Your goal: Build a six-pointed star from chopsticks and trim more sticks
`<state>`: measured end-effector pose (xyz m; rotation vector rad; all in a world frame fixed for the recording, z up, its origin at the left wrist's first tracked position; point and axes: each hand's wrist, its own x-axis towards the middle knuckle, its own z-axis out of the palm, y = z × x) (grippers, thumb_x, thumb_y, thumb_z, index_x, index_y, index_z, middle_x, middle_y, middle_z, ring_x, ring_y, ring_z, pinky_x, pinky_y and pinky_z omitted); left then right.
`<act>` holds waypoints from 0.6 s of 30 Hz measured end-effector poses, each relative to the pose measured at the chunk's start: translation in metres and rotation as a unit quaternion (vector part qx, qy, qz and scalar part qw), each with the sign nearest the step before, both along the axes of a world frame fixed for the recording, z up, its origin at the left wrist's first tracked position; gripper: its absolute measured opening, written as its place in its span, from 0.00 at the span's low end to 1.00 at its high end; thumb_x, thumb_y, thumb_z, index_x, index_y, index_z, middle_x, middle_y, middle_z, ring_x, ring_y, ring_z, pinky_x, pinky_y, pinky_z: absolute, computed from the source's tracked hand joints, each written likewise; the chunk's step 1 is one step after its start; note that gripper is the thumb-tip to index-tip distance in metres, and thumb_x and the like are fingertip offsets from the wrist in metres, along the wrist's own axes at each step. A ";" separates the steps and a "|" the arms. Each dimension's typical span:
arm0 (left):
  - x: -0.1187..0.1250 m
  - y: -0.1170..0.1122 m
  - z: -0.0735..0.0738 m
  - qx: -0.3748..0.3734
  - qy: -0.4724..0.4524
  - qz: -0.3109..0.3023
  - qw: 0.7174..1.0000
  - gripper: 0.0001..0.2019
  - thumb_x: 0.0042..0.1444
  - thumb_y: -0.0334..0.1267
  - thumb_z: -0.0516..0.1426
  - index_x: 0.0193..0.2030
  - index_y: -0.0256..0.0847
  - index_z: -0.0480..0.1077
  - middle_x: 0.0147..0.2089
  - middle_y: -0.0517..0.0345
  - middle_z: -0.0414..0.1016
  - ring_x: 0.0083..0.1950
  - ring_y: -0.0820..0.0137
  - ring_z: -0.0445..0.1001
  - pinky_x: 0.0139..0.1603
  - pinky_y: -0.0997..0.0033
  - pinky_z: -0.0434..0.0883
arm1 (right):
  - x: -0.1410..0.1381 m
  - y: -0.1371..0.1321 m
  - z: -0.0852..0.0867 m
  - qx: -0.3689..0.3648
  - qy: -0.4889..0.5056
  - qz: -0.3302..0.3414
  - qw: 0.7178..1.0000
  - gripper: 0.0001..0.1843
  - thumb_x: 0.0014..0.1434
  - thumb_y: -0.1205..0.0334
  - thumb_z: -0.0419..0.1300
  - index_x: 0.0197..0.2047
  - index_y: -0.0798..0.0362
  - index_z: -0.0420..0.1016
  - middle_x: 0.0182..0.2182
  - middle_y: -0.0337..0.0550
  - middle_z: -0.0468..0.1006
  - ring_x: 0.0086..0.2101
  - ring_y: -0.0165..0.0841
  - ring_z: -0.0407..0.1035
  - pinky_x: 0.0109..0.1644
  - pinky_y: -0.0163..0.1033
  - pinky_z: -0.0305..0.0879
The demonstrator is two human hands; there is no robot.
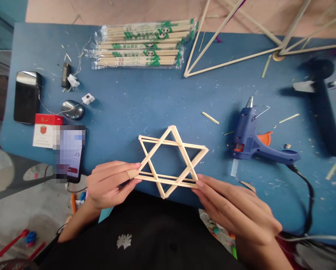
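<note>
A six-pointed star frame (181, 181) made of pale wooden sticks is held between my two hands over the near edge of the blue table. My left hand (111, 183) pinches its lower left point; one finger wears a bandage (133, 173). With thumb and fingertips, my right hand (232, 208) grips the lower right point. The star's lowest point is towards my body. To the right of the star, a blue hot glue gun (245, 131) lies on its side, with a clear glue stick (234, 167) sticking out of its back.
Plastic-wrapped chopsticks (139, 45) lie at the back of the blue table (145, 97). A larger stick frame (232, 61) stands at the back right. Two phones (27, 97), a red-and-white box (45, 131) and a shiny dark mouse-shaped object (73, 109) are at left. Stick scraps (210, 117) lie about.
</note>
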<state>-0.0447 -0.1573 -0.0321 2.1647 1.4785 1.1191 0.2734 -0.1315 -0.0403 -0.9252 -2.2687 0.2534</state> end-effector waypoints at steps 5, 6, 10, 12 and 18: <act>0.001 -0.001 -0.002 -0.007 -0.012 0.004 1.000 0.15 0.56 0.27 0.71 0.48 0.44 0.82 0.44 0.56 0.89 0.39 0.67 0.88 0.42 0.68 0.87 | 0.004 -0.002 -0.005 0.007 -0.011 -0.004 1.000 0.19 0.55 0.77 0.75 0.49 0.55 0.84 0.45 0.44 0.90 0.37 0.33 0.85 0.44 0.34 0.82; 0.001 -0.001 -0.002 -0.010 -0.012 0.009 1.000 0.15 0.57 0.28 0.71 0.49 0.46 0.82 0.44 0.57 0.89 0.39 0.67 0.88 0.42 0.68 0.87 | 0.004 -0.002 -0.005 0.008 -0.014 -0.007 1.000 0.20 0.55 0.77 0.75 0.49 0.55 0.84 0.45 0.43 0.90 0.37 0.33 0.85 0.44 0.34 0.82; 0.002 -0.001 0.000 -0.016 -0.007 0.015 1.000 0.17 0.59 0.29 0.70 0.52 0.50 0.81 0.45 0.60 0.89 0.39 0.67 0.88 0.43 0.67 0.87 | 0.002 0.001 -0.004 0.022 -0.009 0.003 1.000 0.20 0.53 0.80 0.75 0.47 0.56 0.85 0.42 0.44 0.90 0.36 0.31 0.84 0.44 0.33 0.81; 0.003 0.000 0.002 -0.017 -0.005 0.010 1.000 0.17 0.59 0.29 0.70 0.52 0.49 0.81 0.45 0.59 0.89 0.39 0.67 0.88 0.43 0.67 0.87 | 0.001 0.003 -0.003 0.030 -0.002 0.013 0.999 0.19 0.53 0.80 0.75 0.47 0.58 0.85 0.43 0.46 0.90 0.37 0.31 0.84 0.44 0.33 0.80; 0.000 0.011 0.011 -0.040 -0.001 0.002 0.999 0.16 0.60 0.26 0.68 0.53 0.46 0.81 0.47 0.57 0.89 0.44 0.67 0.88 0.48 0.67 0.86 | -0.005 -0.003 0.000 0.044 -0.002 0.033 0.998 0.16 0.56 0.78 0.74 0.48 0.60 0.86 0.44 0.52 0.89 0.39 0.35 0.85 0.44 0.37 0.79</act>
